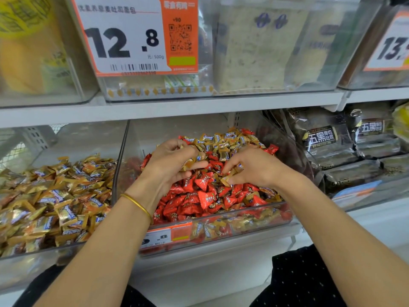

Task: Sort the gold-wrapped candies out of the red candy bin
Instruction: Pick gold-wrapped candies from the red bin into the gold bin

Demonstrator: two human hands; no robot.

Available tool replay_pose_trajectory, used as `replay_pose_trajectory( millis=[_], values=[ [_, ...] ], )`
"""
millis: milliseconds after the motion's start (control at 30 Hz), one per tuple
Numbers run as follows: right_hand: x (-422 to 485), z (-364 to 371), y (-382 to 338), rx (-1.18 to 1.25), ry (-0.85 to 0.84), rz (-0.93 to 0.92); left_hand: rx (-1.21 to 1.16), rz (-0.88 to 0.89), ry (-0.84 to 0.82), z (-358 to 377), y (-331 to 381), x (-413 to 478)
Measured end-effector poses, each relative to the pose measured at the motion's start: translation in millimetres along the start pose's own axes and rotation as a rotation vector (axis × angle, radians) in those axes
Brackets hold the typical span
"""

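Right hand (254, 169) pinches one gold-wrapped candy (226, 180); left hand (174, 160) holds several

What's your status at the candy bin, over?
Left hand holds several gold candies. Right hand pinches one gold candy. Gold heap at red bin back. Nothing blocking.

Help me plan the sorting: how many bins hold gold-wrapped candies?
2: the left bin, full of them, and the middle red candy bin, with them mixed in, mostly at back; some likely buried.
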State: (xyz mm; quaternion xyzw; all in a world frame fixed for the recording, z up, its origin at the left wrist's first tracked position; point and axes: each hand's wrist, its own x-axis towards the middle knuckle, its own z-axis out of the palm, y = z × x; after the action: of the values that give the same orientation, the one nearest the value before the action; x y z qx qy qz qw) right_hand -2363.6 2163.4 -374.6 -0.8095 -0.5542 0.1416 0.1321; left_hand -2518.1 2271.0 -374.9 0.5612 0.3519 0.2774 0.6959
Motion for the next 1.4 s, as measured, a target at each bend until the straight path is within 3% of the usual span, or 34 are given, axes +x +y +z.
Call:
replay_pose_trajectory(
  millis=[100, 167, 333, 400, 500, 633, 767, 933, 1033, 1200, 1400],
  values=[
    [2, 2, -4, -0.149, 0.009, 0.032, 0.045, 0.055, -0.045, 3, 2, 2],
    [5, 4, 0, -0.141, 0.029, 0.01, 0.26, 0.145, -0.093, 5, 4, 4],
    [4, -18, 11, 0.459, 0.179, 0.024, 0.866, 0.37, -0.267, 20, 4, 13],
    [12, -25, 16, 0.532, 0.281, 0.073, 1.075, 0.388, -0.28, 25, -6, 21],
    [35, -23, 18, 0.358, 0.355, 0.043, 1.219, 0.369, -0.256, 27, -16, 29],
    [59, -12, 20, -0.081, 0.159, 0.094, 1.335, 0.405, -0.22, 28, -16, 33],
    [71, -6, 17, -0.32, 0.03, 0.089, 1.402, 0.431, -0.169, 32, -18, 33],
    [71, -3, 16, -0.296, 0.054, 0.028, 1.42, 0.523, -0.119, 32, -23, 33],
    [68, -4, 22, -0.015, 0.133, 0.002, 1.355, 0.565, -0.08, 28, -25, 35],
    [42, -21, 24, 0.684, 0.228, 0.074, 1.129, 0.526, -0.091, 16, -20, 39],
    [27, -27, 29, 0.952, 0.12, 0.192, 0.799, 0.46, -0.099, 11, -8, 32]
  ],
)
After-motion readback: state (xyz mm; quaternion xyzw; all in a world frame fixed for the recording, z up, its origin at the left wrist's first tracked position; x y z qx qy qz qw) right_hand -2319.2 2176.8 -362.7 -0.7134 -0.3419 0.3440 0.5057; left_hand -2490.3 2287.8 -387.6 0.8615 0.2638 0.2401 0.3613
